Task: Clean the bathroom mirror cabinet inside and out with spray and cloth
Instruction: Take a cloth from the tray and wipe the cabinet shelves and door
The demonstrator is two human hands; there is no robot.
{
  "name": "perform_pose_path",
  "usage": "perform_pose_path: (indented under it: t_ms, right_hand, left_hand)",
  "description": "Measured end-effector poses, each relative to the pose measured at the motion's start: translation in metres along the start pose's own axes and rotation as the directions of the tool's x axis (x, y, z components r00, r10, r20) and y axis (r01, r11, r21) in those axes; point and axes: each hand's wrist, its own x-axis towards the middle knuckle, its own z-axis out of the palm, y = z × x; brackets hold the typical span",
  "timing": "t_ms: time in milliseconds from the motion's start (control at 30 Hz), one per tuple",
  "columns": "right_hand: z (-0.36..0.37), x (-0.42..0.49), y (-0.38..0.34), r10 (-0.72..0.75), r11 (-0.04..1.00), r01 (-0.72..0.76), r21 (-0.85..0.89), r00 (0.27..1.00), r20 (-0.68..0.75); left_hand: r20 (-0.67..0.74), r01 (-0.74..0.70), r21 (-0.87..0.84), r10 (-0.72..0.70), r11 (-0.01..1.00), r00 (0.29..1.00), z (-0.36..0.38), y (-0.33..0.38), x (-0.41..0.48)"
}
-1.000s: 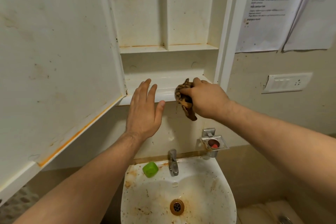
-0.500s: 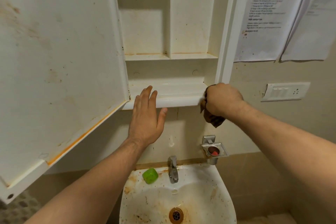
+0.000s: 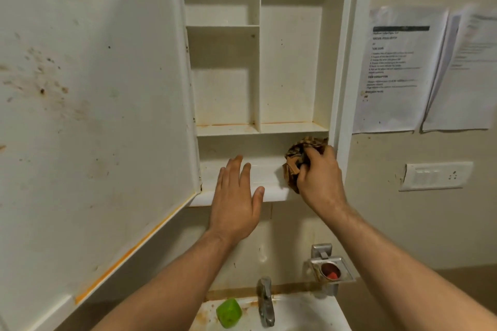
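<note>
The cabinet [image 3: 291,62] stands open over the sink [image 3: 309,312], its door [image 3: 94,88] swung out to the left with brown specks and smears on the inner face. The right hand [image 3: 318,177] grips a bunched brown patterned cloth [image 3: 298,153], fingers curled round it, and presses it into the far right corner of the bottom shelf [image 3: 263,169], against the side wall. The left hand [image 3: 234,196] lies flat and holds nothing, fingers straight, resting on the shelf's front lip just left of the cloth. I'd say the inside wipe is under way and the lowest shelf is the part in hand. The shelf above [image 3: 228,126] shows an orange stain line along its back edge, and the upper compartments look dull, so most of the interior, the door and the outside seem left to do. The next move likely calls for dragging the cloth leftward along the shelf, which means lifting the flat hand out of the way. No spray bottle is in view. Below are a tap [image 3: 265,303] and a green object [image 3: 228,313] on the sink rim.
</note>
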Motion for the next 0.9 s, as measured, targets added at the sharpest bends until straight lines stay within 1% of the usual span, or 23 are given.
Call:
perform_pose_path:
  t_ms: [33,100,167,233,300,333,400,467,567,633,733,833,900]
  right_hand:
    - [0.002,0.001,-0.004,-0.012,1.0,0.013,0.014,1.0,-0.015]
    - [0.005,-0.002,-0.012,-0.097,0.993,0.1,0.056,0.993,-0.061]
    - [0.006,-0.005,-0.02,-0.176,0.97,0.199,0.143,0.972,-0.155]
    - [0.001,0.001,-0.026,-0.199,0.939,0.26,0.223,0.944,-0.265]
    - [-0.008,0.017,-0.032,-0.206,0.933,0.291,0.213,0.915,-0.348]
    - [-0.013,0.03,-0.034,-0.199,0.936,0.286,0.202,0.909,-0.367]
    - [-0.024,0.058,-0.042,-0.162,0.952,0.238,0.195,0.926,-0.341]
    - [-0.033,0.088,-0.05,-0.173,0.964,0.219,0.147,0.946,-0.274]
    - [-0.042,0.136,-0.068,-0.285,0.952,0.299,0.062,0.943,-0.171]
    - [-0.043,0.168,-0.078,-0.336,0.941,0.337,-0.018,0.934,-0.124]
    - [-0.042,0.219,-0.098,-0.326,0.941,0.309,-0.135,0.936,-0.132]
    - [-0.039,0.257,-0.119,-0.278,0.954,0.254,-0.159,0.948,-0.155]
    - [-0.034,0.264,-0.121,-0.324,0.936,0.294,-0.194,0.935,-0.147]
  left_hand:
    - [-0.025,-0.011,-0.023,0.01,1.0,1.0,0.0,-0.001,0.001]
    - [-0.079,-0.048,-0.079,0.041,0.996,0.996,-0.001,-0.004,0.002]
    - [-0.137,-0.118,-0.101,0.104,0.988,0.985,-0.005,-0.004,0.008]
    - [-0.19,-0.205,-0.058,0.191,0.977,0.963,-0.011,-0.001,0.018]
    - [-0.221,-0.259,0.019,0.257,0.966,0.941,-0.017,0.005,0.03]
    - [-0.231,-0.27,0.058,0.276,0.961,0.933,-0.02,0.007,0.038]
    - [-0.247,-0.263,0.114,0.284,0.958,0.927,-0.027,0.011,0.054]
    - [-0.243,-0.269,0.168,0.305,0.948,0.921,-0.032,0.016,0.071]
    - [-0.198,-0.292,0.296,0.358,0.909,0.913,-0.047,0.025,0.108]
    - [-0.199,-0.256,0.364,0.343,0.896,0.918,-0.061,0.032,0.138]
    - [-0.264,-0.207,0.398,0.327,0.894,0.907,-0.086,0.045,0.183]
    - [-0.345,-0.155,0.406,0.309,0.901,0.887,-0.107,0.052,0.215]
    - [-0.367,-0.126,0.435,0.304,0.892,0.879,-0.115,0.052,0.224]
